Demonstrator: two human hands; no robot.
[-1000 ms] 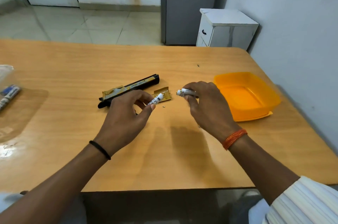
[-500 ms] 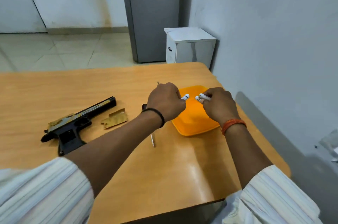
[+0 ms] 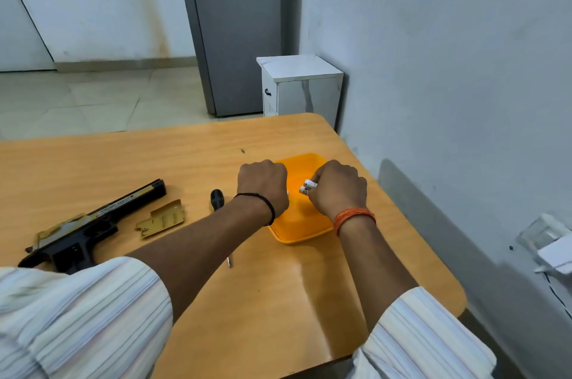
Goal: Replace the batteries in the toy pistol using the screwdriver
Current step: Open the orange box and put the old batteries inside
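**Over the orange tray: old cells about to be dropped**

Over the orange tray (image 3: 301, 231), at the worktop's (image 3: 278, 301) far right corner, we have both hands lowered. Right hand (image 3: 337, 188) pinches two white batteries (image 3: 307, 187), ends poking out toward the left hand (image 3: 263, 185). Left hand is curled into a fist; a white sliver shows at its fingertips, probably a third cell, but we can't confirm it from this angle.

Our read: these are the spent cells, and the tray is the dump spot so they don't roll off or get mixed with fresh ones. Knuckles up, fingers down into the tray fits a release from low height.

Left of the tray, just beside it: the screwdriver (image 3: 216, 197), handle away from us, shaft mostly hidden under the left forearm. Parked close for refitting the cover.

Further left of the tray: the gold battery cover (image 3: 161, 219), off and lying flat. Beyond that, well apart from the tray, the toy pistol (image 3: 89, 227) on its side, untouched by either hand. Whether its compartment is empty we can't tell.

Fresh cells aren't in view. Screw for the cover isn't visible either, so that's a loss risk.
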